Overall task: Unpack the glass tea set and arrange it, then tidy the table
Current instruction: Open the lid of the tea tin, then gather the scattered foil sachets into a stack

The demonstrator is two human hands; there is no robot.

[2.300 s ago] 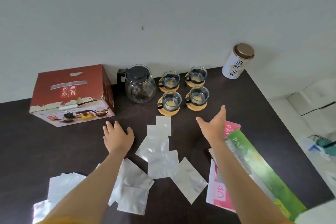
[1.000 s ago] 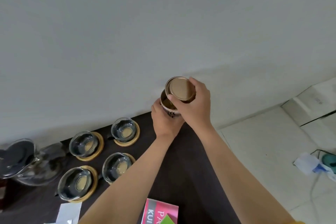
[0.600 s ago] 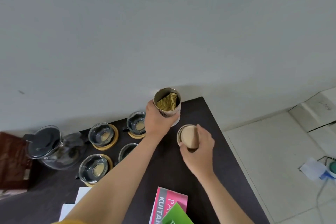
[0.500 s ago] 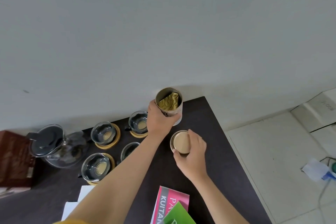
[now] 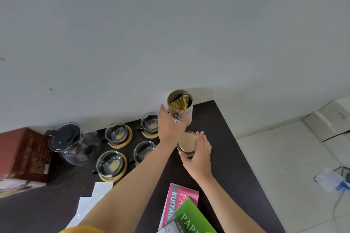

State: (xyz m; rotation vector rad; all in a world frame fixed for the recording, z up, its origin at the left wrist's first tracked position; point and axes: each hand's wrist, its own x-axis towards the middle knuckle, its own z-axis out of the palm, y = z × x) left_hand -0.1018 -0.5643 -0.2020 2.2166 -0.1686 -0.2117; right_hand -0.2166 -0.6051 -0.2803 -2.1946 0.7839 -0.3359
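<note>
My left hand [image 5: 170,130] wraps the lower part of the white tea tin [image 5: 180,108], which stands open at the table's far right corner with gold foil showing inside. The tin's gold lid [image 5: 187,143] lies on the dark table [image 5: 223,147] just in front of it. My right hand [image 5: 198,155] rests beside the lid with its fingers straightened. The glass teapot [image 5: 73,145] with a black lid stands to the left. Several glass cups on wooden coasters [image 5: 111,164] sit between the teapot and the tin.
The red tea-set box [image 5: 22,159] stands at the far left. White packing bags [image 5: 91,200] lie near the front, partly under my left arm. Pink and green booklets [image 5: 181,210] lie front right. The table's right edge drops to a tiled floor [image 5: 284,166].
Both hands went to the tin; my right hand pulled the lid off, lowered it to the table in front of the tin, and has now straightened its fingers off it.
</note>
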